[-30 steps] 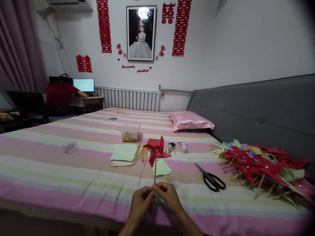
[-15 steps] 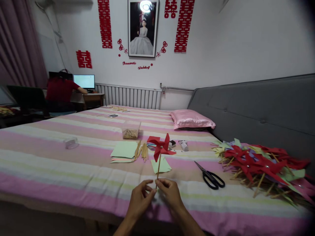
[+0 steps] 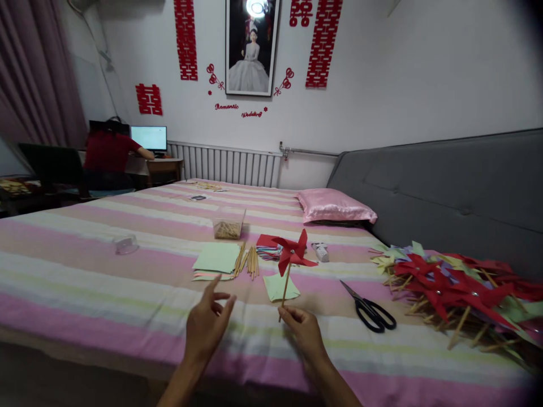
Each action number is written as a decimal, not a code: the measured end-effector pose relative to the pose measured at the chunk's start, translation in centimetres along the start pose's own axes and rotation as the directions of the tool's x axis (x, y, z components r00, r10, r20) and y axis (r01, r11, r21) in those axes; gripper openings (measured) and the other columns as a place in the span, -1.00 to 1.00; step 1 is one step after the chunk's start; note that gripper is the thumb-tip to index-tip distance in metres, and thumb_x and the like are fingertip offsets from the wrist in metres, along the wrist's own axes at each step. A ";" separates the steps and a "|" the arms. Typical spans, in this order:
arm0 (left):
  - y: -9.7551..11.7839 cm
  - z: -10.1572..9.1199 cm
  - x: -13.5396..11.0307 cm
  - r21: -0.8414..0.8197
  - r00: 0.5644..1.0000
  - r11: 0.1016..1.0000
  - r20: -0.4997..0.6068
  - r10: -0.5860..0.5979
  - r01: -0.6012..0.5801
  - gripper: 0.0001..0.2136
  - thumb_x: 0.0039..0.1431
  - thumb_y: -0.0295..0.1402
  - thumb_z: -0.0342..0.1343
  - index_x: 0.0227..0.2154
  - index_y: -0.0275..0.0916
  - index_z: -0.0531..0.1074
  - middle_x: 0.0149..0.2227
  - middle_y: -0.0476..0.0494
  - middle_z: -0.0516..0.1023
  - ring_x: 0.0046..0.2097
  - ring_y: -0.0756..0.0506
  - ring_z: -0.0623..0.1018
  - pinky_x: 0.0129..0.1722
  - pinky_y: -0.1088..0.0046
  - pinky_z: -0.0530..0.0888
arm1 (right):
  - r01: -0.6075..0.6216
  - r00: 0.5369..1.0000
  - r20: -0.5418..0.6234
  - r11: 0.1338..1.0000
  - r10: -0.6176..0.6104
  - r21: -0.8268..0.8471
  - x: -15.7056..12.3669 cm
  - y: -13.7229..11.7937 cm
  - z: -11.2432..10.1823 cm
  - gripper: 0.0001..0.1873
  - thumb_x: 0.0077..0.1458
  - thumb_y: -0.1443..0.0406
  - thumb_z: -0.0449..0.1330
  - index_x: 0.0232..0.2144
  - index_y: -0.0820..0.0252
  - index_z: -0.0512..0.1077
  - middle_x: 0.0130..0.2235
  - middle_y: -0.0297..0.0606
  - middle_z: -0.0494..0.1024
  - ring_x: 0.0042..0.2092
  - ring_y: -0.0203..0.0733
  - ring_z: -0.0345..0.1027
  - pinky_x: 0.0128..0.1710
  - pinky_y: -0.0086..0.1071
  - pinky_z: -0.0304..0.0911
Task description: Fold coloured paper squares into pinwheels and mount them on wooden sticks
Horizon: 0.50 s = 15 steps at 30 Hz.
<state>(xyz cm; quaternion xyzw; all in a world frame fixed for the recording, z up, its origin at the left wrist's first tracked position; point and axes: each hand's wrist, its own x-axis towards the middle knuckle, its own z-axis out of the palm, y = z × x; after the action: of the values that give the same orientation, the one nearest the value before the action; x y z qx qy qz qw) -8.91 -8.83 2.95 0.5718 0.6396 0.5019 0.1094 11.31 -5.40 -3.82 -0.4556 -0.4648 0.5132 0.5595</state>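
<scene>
My right hand (image 3: 302, 332) pinches the lower end of a thin wooden stick, holding a red paper pinwheel (image 3: 293, 254) upright over the striped bed. Off to the left of the stick, my left hand (image 3: 206, 327) is open with fingers spread and holds nothing. Just beyond the pinwheel lies a light green paper square (image 3: 278, 287). A stack of green and pink paper sheets (image 3: 215, 260) and a bundle of wooden sticks (image 3: 248, 262) lie further left.
Black scissors (image 3: 371, 309) lie right of my right hand. A heap of finished pinwheels (image 3: 453, 288) fills the right side by the grey headboard (image 3: 445, 186). A clear box of sticks (image 3: 228, 223), a pink pillow (image 3: 335, 206) and a clear lid (image 3: 125, 244) sit on the bed. A person in red (image 3: 108, 155) sits at a far desk.
My left hand let go of the stick, moved left and opened. The pinwheel, now held only by my right hand, shifted slightly right.
</scene>
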 end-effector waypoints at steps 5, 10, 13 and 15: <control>-2.6 3.2 -1.2 0.214 0.979 0.976 0.201 -0.017 -0.027 -0.55 0.06 -0.19 -0.02 0.04 -0.17 0.25 -0.19 -0.11 0.54 -0.27 -0.09 0.53 -0.33 0.41 0.41 | 0.039 0.999 -0.024 0.999 -0.039 0.008 0.4 -0.1 -0.1 -0.67 -0.22 0.08 0.31 -0.62 0.27 0.51 -0.55 -0.28 0.50 -0.44 -0.21 0.31 -0.38 -0.40 0.17; -2.8 3.2 -1.6 0.230 0.966 0.973 0.254 -0.037 -0.023 -0.55 0.08 -0.21 -0.07 0.05 -0.23 0.24 -0.12 -0.17 0.51 -0.21 -0.10 0.52 -0.28 0.38 0.41 | 0.046 0.998 -0.045 0.999 -0.046 0.001 0.2 -0.2 -0.5 -0.67 -0.22 0.08 0.31 -0.62 0.28 0.52 -0.53 -0.26 0.51 -0.42 -0.20 0.32 -0.35 -0.40 0.18; -3.4 3.2 -1.8 0.254 0.968 0.967 0.246 -0.040 -0.025 -0.54 0.09 -0.22 -0.08 0.04 -0.29 0.24 -0.09 -0.22 0.48 -0.20 -0.11 0.52 -0.26 0.37 0.42 | 0.062 0.997 -0.053 0.998 -0.062 -0.002 -0.1 -0.4 -0.9 -0.66 -0.23 0.07 0.31 -0.65 0.28 0.50 -0.55 -0.28 0.49 -0.44 -0.22 0.31 -0.39 -0.41 0.17; -3.9 3.4 -1.9 0.286 0.974 0.957 0.224 -0.026 -0.040 -0.55 0.09 -0.24 -0.09 0.04 -0.29 0.24 -0.06 -0.24 0.47 -0.17 -0.12 0.52 -0.23 0.35 0.42 | 0.074 0.996 -0.059 0.997 -0.074 -0.001 -0.3 -0.7 -1.1 -0.66 -0.23 0.07 0.31 -0.64 0.28 0.50 -0.57 -0.29 0.48 -0.46 -0.23 0.29 -0.42 -0.42 0.16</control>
<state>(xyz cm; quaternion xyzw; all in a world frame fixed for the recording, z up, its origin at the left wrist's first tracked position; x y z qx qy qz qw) -8.29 -8.02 -2.49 0.6371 0.6874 0.3356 0.0947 12.45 -5.77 -3.32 -0.4527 -0.4643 0.4789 0.5916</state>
